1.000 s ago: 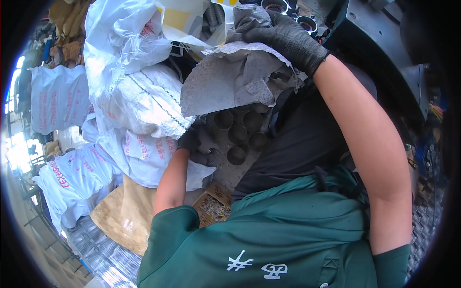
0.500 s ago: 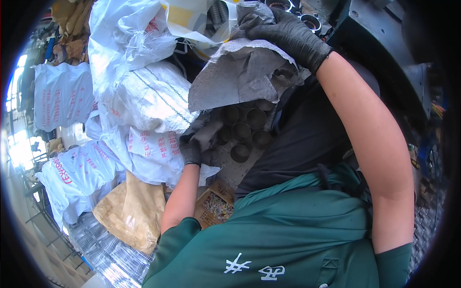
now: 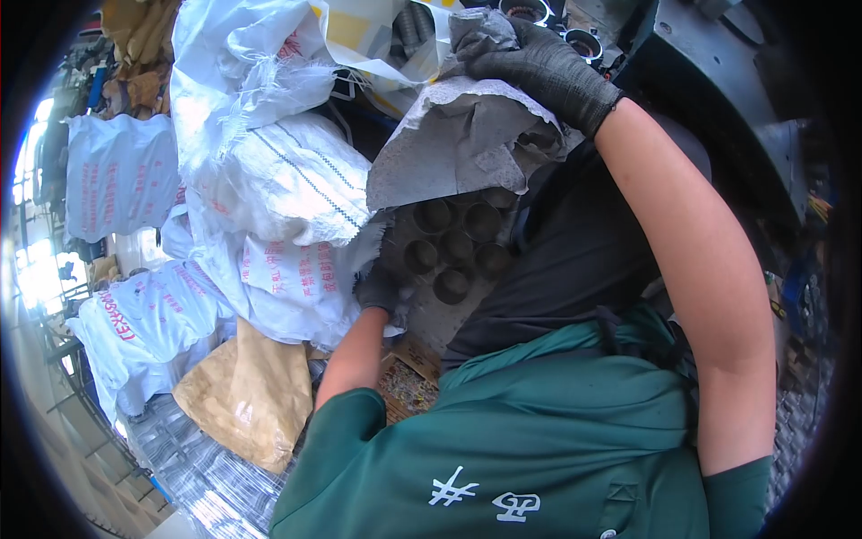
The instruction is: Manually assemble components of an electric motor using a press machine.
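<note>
My right hand [image 3: 549, 74], in a dark grey glove, is closed on the crumpled top of a grey fabric-like sheet [image 3: 458, 135]. The rest of that sheet hangs down below the hand, stained and torn along its right edge. Lower and to the left, my gloved left hand [image 3: 379, 289] reaches beside the frayed edge of a white woven sack [image 3: 301, 175]. Its fingers are dark and partly hidden there, so I cannot see what they hold. Several round dark cylinders with open tops [image 3: 452, 284] stand close together to the right of this hand, partly under the sheet.
White sacks with red print [image 3: 121, 175] pile up at left, with a brown paper bag [image 3: 256, 395] nearer me. A cardboard box [image 3: 404, 382] holding small bits lies below my left hand. Metal rings [image 3: 584, 43] and a dark machine [image 3: 718, 90] are at upper right.
My left hand has moved to the right, and the pale grey piece near its fingers no longer shows. The hanging sheet has shifted slightly right; my right hand keeps its grip.
</note>
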Action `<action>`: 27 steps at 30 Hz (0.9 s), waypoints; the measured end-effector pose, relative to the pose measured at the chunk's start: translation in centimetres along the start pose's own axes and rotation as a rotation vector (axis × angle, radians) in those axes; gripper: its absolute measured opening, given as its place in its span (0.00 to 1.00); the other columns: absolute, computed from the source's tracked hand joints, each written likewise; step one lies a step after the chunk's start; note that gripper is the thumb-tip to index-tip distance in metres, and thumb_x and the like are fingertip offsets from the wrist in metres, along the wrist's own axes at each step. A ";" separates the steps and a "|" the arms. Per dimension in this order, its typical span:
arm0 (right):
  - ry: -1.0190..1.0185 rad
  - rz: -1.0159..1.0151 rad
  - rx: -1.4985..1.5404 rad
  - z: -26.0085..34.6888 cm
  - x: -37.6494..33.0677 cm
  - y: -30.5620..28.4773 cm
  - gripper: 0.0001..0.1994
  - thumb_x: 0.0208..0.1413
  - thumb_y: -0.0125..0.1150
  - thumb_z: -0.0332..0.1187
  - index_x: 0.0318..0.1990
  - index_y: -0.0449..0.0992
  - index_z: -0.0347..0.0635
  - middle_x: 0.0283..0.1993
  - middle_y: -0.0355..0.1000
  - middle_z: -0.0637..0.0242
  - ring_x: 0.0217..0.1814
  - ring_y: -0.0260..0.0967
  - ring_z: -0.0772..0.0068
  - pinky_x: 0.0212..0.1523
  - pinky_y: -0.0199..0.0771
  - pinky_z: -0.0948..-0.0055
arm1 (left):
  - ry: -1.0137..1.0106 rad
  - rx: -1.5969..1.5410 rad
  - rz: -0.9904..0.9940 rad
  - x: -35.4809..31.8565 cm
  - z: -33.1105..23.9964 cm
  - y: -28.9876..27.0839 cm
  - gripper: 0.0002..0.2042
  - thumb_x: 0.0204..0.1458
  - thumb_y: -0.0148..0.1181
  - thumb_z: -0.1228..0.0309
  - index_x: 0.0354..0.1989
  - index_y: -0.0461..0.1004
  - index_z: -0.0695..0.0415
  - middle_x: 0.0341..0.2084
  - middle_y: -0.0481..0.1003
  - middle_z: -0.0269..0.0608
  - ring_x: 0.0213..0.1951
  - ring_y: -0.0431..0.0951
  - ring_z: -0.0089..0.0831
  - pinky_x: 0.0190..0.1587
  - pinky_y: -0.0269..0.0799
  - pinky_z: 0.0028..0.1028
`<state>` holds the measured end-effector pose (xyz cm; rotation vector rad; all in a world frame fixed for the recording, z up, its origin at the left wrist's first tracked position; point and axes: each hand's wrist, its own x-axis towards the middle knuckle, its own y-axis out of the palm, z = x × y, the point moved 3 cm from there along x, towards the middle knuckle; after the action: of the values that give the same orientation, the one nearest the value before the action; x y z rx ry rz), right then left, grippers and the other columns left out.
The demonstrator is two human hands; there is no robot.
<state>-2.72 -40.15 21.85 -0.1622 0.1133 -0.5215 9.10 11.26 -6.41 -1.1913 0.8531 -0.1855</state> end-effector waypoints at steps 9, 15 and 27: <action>-0.022 0.005 -0.090 0.8 0.2 0.4 0.33 0.51 0.79 0.42 0.63 0.77 0.40 0.58 0.78 0.56 0.61 0.75 0.63 0.67 0.74 0.67 | -0.031 -0.177 0.125 -0.4 0.8 -2.6 0.17 0.65 0.52 0.59 0.57 0.78 0.49 0.51 0.82 0.53 0.53 0.82 0.54 0.53 0.77 0.50; 0.043 -0.088 -0.059 2.1 -1.0 0.4 0.33 0.52 0.78 0.42 0.64 0.75 0.39 0.57 0.78 0.57 0.59 0.77 0.64 0.64 0.76 0.67 | 0.042 -0.208 -0.060 -1.2 1.8 -4.5 0.17 0.66 0.49 0.62 0.58 0.78 0.49 0.52 0.81 0.54 0.56 0.80 0.53 0.55 0.77 0.46; -0.161 0.019 -0.154 -0.2 0.5 0.3 0.28 0.51 0.77 0.41 0.58 0.79 0.40 0.53 0.80 0.59 0.57 0.77 0.63 0.63 0.75 0.67 | 0.080 -0.366 0.050 2.5 1.6 2.6 0.18 0.66 0.54 0.64 0.55 0.74 0.66 0.55 0.77 0.61 0.57 0.77 0.53 0.59 0.73 0.44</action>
<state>-2.15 -40.16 21.57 -0.3527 -0.0018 -0.4794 11.11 12.16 -9.72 -1.5095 1.0145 -0.0358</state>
